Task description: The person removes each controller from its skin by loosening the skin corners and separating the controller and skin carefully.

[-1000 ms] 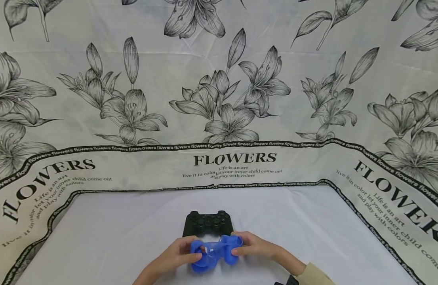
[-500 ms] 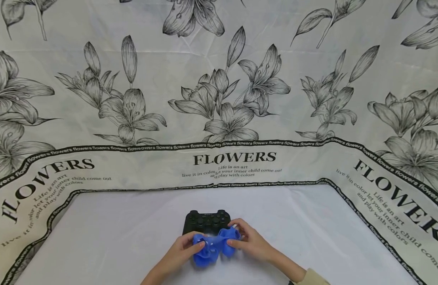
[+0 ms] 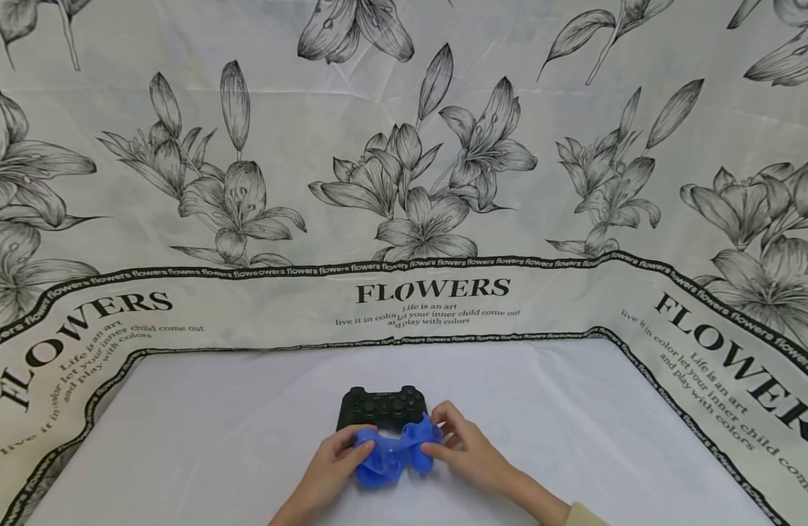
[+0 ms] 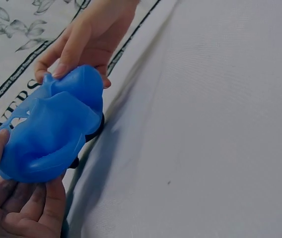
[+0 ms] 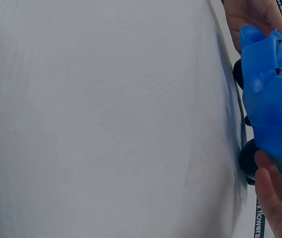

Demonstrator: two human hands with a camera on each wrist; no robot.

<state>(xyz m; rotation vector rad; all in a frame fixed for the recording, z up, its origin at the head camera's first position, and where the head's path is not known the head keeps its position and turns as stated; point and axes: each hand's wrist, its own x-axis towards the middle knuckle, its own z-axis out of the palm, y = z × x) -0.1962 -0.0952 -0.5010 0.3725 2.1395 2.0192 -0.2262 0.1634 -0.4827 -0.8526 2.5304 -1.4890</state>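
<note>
Between both hands is a soft blue silicone controller cover (image 3: pixel 383 462), held up by its two ends just in front of the game controller. The left hand (image 3: pixel 332 467) grips its left end, thumb on the near face and fingers behind. My right hand (image 3: pixel 468 451) pinches the right end between thumb and fingers. In the left wrist view the cover (image 4: pixel 51 129) looks limp and folded, with small cut-outs along one edge. A black game controller (image 3: pixel 383 406) lies on the white table behind it, its near part hidden by the cover and the left fingers.
A white cloth covers the table (image 3: pixel 213 431). Around its back and sides hangs a pale curtain (image 3: pixel 279 307) printed with flowers and lettering. A light sleeve (image 3: pixel 583 515) shows at the right forearm.
Both hands have lifted the blue cover slightly up toward the black controller. The right fingers have spread higher along its right end, and the cover has folded more. The controller stays in place.
</note>
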